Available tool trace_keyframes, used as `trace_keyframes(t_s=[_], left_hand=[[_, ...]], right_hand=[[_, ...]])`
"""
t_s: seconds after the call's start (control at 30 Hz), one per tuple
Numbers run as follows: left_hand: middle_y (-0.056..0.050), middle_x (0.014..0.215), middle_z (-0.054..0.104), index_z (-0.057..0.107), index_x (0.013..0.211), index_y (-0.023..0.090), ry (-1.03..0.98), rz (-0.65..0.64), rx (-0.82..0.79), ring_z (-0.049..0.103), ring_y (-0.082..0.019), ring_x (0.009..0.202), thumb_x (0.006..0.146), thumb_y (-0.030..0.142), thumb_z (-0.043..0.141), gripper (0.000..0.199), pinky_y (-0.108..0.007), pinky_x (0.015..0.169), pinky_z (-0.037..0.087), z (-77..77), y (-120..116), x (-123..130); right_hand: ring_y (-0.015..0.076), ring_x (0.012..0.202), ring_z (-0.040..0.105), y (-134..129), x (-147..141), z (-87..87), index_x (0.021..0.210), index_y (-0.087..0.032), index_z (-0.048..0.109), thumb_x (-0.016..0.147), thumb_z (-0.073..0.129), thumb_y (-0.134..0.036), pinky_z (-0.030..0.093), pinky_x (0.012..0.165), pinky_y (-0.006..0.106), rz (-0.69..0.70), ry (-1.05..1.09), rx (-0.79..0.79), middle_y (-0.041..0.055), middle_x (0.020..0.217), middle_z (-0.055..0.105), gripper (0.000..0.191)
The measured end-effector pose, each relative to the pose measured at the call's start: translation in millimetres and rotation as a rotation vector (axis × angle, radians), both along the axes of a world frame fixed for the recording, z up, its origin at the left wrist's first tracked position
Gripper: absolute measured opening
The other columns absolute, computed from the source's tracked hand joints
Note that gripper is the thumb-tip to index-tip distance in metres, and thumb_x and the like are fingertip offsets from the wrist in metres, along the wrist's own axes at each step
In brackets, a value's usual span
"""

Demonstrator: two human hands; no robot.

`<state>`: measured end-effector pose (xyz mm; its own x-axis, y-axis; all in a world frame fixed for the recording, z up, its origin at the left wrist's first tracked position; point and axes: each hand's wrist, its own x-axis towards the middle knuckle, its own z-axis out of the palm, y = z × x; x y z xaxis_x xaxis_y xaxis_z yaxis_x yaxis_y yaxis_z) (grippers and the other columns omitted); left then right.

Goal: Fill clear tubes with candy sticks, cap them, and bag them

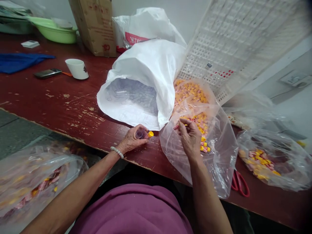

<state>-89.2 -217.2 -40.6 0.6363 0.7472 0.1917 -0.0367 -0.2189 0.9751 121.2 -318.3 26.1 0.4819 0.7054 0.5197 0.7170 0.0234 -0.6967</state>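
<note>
A white perforated crate slants over the right of my red table, hemming in the space behind the bags; a cardboard box stands at the back, a mug and phone to the left, and red scissors at the right. The white sack gapes towards me with clear pieces inside, and the clear bag beside it holds yellow-capped tubes. My left hand (beaded bracelet at the wrist) grasps a clear cup and one yellow-capped tube before the sack; my right hand's fingers bend together over the bag, their grip unclear.
</note>
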Motion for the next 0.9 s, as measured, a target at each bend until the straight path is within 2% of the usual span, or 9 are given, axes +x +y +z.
trace_keyframes(t_s=[0.1,0.23,0.33,0.43,0.53,0.6,0.77,0.83,0.9], left_hand=[[-0.002,0.083,0.063,0.055,0.097,0.016,0.023,0.015,0.036,0.059,-0.013,0.073,0.066,0.022,0.072,0.036,-0.025,0.069,0.047,0.8,0.7,-0.8],[-0.001,0.08,0.062,0.056,0.093,0.016,0.046,0.044,0.093,0.057,-0.013,0.072,0.066,0.029,0.073,0.035,-0.025,0.068,0.046,2.6,1.2,-1.0],[-0.001,0.08,0.062,0.056,0.091,0.016,0.041,0.065,0.088,0.057,-0.014,0.072,0.063,0.03,0.075,0.037,-0.025,0.067,0.046,2.5,0.5,0.1],[-0.001,0.081,0.062,0.056,0.092,0.017,0.037,0.068,0.067,0.057,-0.014,0.072,0.062,0.027,0.075,0.037,-0.025,0.068,0.046,0.8,-0.5,1.0],[0.0,0.082,0.062,0.055,0.094,0.017,0.043,0.053,0.063,0.057,-0.013,0.072,0.065,0.026,0.074,0.036,-0.024,0.069,0.045,-0.1,-0.7,0.6],[-0.001,0.081,0.062,0.055,0.094,0.017,0.055,0.049,0.081,0.057,-0.013,0.072,0.065,0.028,0.074,0.036,-0.024,0.068,0.045,0.9,-0.1,-0.1],[-0.001,0.078,0.061,0.056,0.086,0.015,0.141,0.075,0.163,0.054,-0.013,0.069,0.063,0.033,0.076,0.036,-0.024,0.063,0.044,6.2,1.7,-0.3],[-0.001,0.079,0.062,0.056,0.086,0.015,0.15,0.071,0.155,0.055,-0.014,0.07,0.063,0.033,0.075,0.035,-0.024,0.064,0.045,7.2,1.3,0.7],[-0.001,0.08,0.062,0.055,0.087,0.015,0.144,0.075,0.12,0.056,-0.014,0.071,0.063,0.032,0.075,0.036,-0.025,0.065,0.046,6.8,0.5,1.9]], right_hand=[[0.0123,0.074,0.06,16.8,-47.5,4.8,0.102,-0.02,0.059,0.088,0.051,-0.032,0.049,0.07,0.028,0.177,0.085,0.089,0.0029,0.089,0.062,0.02],[0.0132,0.081,0.059,29.9,-82.1,-12.9,0.096,-0.02,0.061,0.084,0.057,-0.027,0.049,0.07,0.027,0.285,0.022,0.061,0.0026,0.091,0.062,0.014],[0.0131,0.083,0.059,27.7,-77.5,-14.5,0.095,-0.021,0.061,0.084,0.057,-0.029,0.048,0.068,0.026,0.319,0.004,0.048,0.003,0.095,0.062,0.014],[0.0132,0.085,0.058,33.4,-63.8,4.6,0.094,-0.02,0.062,0.088,0.052,-0.029,0.048,0.068,0.026,0.232,-0.015,0.131,0.0045,0.098,0.061,0.015],[0.015,0.089,0.056,57.0,-59.1,20.9,0.098,-0.018,0.06,0.09,0.048,-0.027,0.048,0.075,0.028,0.136,-0.108,0.23,0.0062,0.098,0.059,0.017],[0.0179,0.097,0.054,77.3,-65.3,18.1,0.104,-0.018,0.059,0.09,0.048,-0.027,0.047,0.082,0.032,0.098,-0.19,0.205,0.0089,0.106,0.057,0.019],[0.0232,0.103,0.051,103.5,-91.3,-12.4,0.114,-0.021,0.055,0.088,0.053,-0.029,0.045,0.084,0.038,0.107,-0.289,-0.121,0.0123,0.117,0.053,0.028],[0.0219,0.106,0.05,97.4,-87.4,-12.2,0.116,-0.021,0.054,0.09,0.049,-0.03,0.045,0.087,0.036,0.127,-0.274,-0.089,0.0115,0.118,0.053,0.028],[0.0192,0.108,0.05,81.8,-67.6,-2.2,0.116,-0.021,0.053,0.093,0.041,-0.029,0.043,0.091,0.035,0.116,-0.249,0.05,0.0101,0.115,0.054,0.027]])
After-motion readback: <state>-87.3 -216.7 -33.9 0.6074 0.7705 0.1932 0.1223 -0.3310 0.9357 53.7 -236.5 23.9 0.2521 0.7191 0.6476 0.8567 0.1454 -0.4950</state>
